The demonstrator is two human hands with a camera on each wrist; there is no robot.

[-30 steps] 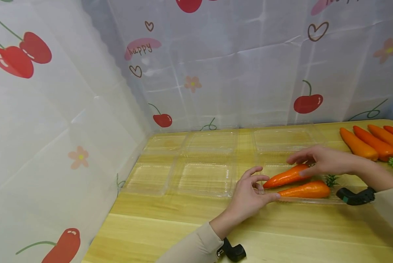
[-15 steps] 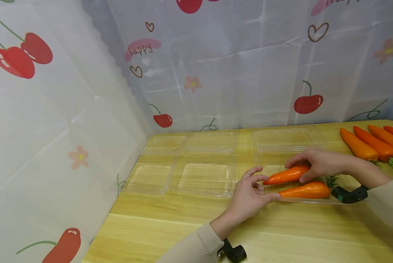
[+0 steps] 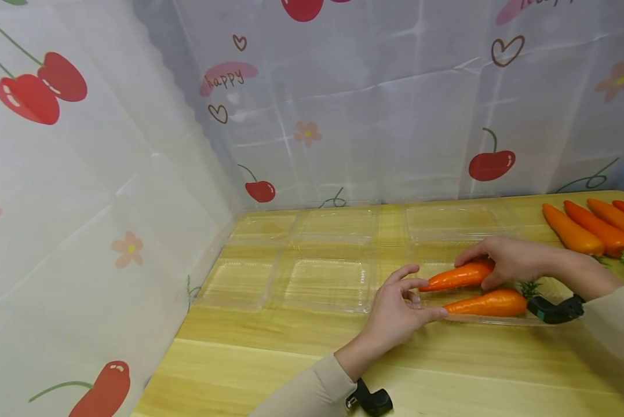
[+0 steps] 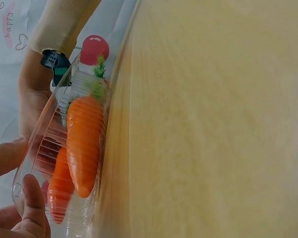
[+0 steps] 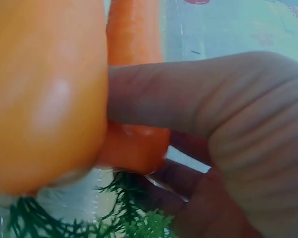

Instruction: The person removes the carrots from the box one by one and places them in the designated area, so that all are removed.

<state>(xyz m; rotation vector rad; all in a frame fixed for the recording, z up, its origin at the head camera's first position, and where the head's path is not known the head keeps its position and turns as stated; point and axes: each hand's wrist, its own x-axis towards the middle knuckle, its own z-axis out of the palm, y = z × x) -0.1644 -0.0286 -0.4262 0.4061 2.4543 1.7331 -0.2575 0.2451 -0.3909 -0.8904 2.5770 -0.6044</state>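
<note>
An orange carrot (image 3: 491,303) with green leaves lies along the front side of a clear plastic box (image 3: 494,320). Behind it, in the same box, is a redder carrot (image 3: 459,277); my right hand (image 3: 522,260) holds its thick end between thumb and fingers. My left hand (image 3: 395,310) holds the box at its left end, thumb against the front corner and fingertips close to the rear carrot's tip. Through the box wall, the left wrist view shows both carrots (image 4: 83,144) lying side by side. In the right wrist view, my thumb (image 5: 159,94) reaches between them.
Several more carrots (image 3: 577,231) lie in a row at the table's back right. Left of my hands stands another clear box (image 3: 324,284), with a further one (image 3: 236,284) beside it. Their raised lids (image 3: 338,223) lean toward the cherry-print curtain (image 3: 369,116).
My right hand has shifted slightly, and the rear carrot's tip has risen a little, lying flatter and farther from the front carrot. My left hand has stayed at the box's end.
</note>
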